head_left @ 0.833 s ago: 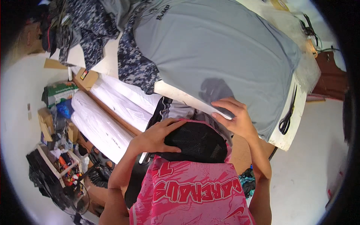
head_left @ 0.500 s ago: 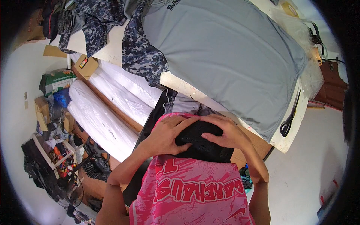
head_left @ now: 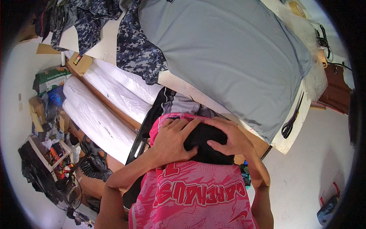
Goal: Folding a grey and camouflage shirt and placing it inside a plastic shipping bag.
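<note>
My left hand point(head_left: 175, 139) grips a pink garment with red lettering point(head_left: 198, 179) along its upper part, where a black inner panel point(head_left: 204, 150) shows. Its fingers curl over the pink fold and its thumb bends onto the black cloth. My right hand point(head_left: 228, 135) holds the same piece, fingers along the top edge beside the left fingertips and thumb pressed on the black. Some black and grey cloth point(head_left: 179, 103) lies just beyond it.
Across the white table point(head_left: 179, 84) are a large grey cloth point(head_left: 228, 57), camouflage pieces point(head_left: 139, 53) and black scissors point(head_left: 290, 122) at the right. White wrapped rolls point(head_left: 95, 114) lie left; clutter and cardboard boxes point(head_left: 36, 110) fill the floor beyond.
My right hand has come down and inward from near the table edge to beside my left hand on the garment. My left fingers now curl over its pink top edge.
</note>
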{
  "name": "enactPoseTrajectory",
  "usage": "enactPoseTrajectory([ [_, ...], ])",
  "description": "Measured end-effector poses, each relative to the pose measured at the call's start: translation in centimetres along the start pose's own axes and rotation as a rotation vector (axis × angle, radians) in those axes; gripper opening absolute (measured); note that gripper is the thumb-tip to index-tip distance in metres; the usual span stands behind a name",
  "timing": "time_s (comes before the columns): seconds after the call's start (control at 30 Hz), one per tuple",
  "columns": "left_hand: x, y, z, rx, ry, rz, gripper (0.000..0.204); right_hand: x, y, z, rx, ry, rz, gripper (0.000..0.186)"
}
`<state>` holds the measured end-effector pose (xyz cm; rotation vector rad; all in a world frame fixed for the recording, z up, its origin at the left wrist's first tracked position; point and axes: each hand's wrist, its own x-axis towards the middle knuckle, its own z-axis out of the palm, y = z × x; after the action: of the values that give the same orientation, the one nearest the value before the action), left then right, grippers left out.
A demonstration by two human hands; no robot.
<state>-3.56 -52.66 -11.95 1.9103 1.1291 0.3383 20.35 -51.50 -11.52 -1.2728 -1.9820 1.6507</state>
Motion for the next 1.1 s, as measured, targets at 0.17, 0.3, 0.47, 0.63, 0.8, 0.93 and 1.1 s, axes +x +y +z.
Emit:
enactPoseTrajectory([
  [0.17, 0.1, 0.6, 0.6, 0.102, 0.042, 0.005, 0.081, 0.0, -0.1, 0.0, 0.003, 0.028, -0.02, 0.059],
  [0.3, -0.3, 1.3, 0.8, 0.213, 0.064, -0.02, 0.088, 0.0, -0.3, -0.1, 0.042, 0.011, 0.005, 0.061],
  [0.47, -0.1, -0.9, -1.2, -0.01, -0.054, -0.021, 0.09, 0.4, 0.7, -0.1, 0.134, -0.008, -0.052, 0.068],
  [0.63, -0.6, -4.9, -3.1, -0.482, -0.195, -0.156, 0.077, 0.8, -2.0, 1.6, -0.161, 0.083, 0.016, 0.071],
  [0.8, -1.2, -5.0, -2.2, -0.476, -0.107, -0.124, 0.074, 2.7, -3.0, 3.0, -0.433, 0.049, 0.064, 0.072],
  [0.93, -1.6, -5.2, -1.8, -0.569, -0.053, -0.124, 0.078, 3.8, -2.3, 2.3, -0.269, -0.083, 0.078, 0.076],
  [1.1, -2.1, -5.6, -1.4, -0.643, -0.028, -0.113, 0.079, 3.6, -2.4, 1.9, -0.18, -0.16, 0.055, 0.076],
])
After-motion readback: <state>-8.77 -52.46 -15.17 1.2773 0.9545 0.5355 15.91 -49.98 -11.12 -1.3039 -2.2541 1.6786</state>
